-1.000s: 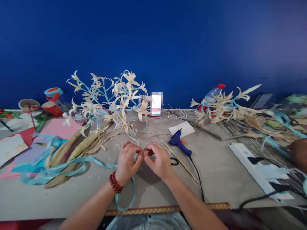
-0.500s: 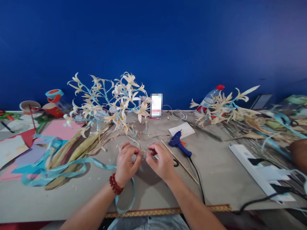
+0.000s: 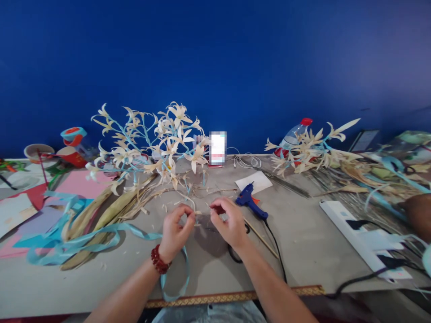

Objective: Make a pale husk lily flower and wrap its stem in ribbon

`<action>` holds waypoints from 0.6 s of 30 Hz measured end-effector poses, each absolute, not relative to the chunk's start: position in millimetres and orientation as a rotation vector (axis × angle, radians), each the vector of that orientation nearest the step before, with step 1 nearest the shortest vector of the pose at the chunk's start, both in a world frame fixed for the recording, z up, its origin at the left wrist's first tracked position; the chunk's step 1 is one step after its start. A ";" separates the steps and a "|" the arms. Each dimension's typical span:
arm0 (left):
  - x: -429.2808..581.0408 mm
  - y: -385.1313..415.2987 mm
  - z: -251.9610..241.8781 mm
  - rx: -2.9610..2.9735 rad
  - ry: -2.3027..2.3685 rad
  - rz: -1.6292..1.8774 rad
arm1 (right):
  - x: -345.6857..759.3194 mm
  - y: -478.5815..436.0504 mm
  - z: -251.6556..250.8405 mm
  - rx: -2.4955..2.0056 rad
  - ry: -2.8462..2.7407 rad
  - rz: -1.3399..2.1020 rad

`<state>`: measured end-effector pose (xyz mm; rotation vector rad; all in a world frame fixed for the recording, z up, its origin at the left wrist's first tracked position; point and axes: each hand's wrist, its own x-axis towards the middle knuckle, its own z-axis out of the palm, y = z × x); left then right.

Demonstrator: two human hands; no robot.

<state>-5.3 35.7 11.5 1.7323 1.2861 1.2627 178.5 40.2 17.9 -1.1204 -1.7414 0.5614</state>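
Left hand [image 3: 177,229] pinches a pale sliver between thumb and forefinger; the right hand [image 3: 232,224] faces it just beside, thumb and forefinger curled toward each other, and whether they grip anything cannot be told. Both are over the grey table [image 3: 303,255]. Beyond them stands a spray of lily-like flowers [image 3: 172,149], probably light and brittle, best lifted by the blue-wrapped stems. Dried husks [image 3: 114,208] lie to the left, likely stiff and apt to split along the grain. Light-blue ribbon [image 3: 138,231], limp and perhaps slippery, loops below the left wrist. On the right rests a blue glue gun [image 3: 249,198], to be taken by its handle. Smallest, the pale sliver [image 3: 198,213] looks nearly weightless and fragile, suiting a fingertip hold at one end. No brand or writing reads; the phone's screen [image 3: 217,147] is blurred out.
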 end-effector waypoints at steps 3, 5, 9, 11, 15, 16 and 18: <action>-3.9 37.9 9.9 1.300 1.105 1.054 | 175.9 41.1 21.7 -0.906 -1.739 0.932; -3.0 39.1 8.4 1.077 1.015 0.960 | 174.2 41.5 23.3 -0.819 -1.770 1.043; -1.3 39.3 8.6 0.903 0.912 0.808 | 171.6 42.4 20.3 -0.816 -1.680 1.210; -0.8 38.6 10.7 0.897 0.902 0.800 | 169.9 42.7 16.2 -0.892 -1.473 1.413; -1.3 37.7 14.0 1.115 0.912 0.985 | 166.2 43.5 9.2 -1.023 -1.010 1.726; -1.6 37.6 14.0 1.197 0.910 1.020 | 165.4 43.7 8.4 -1.038 -0.952 1.749; -1.7 37.6 12.3 1.347 0.910 1.049 | 164.2 44.1 8.0 -1.047 -0.877 1.773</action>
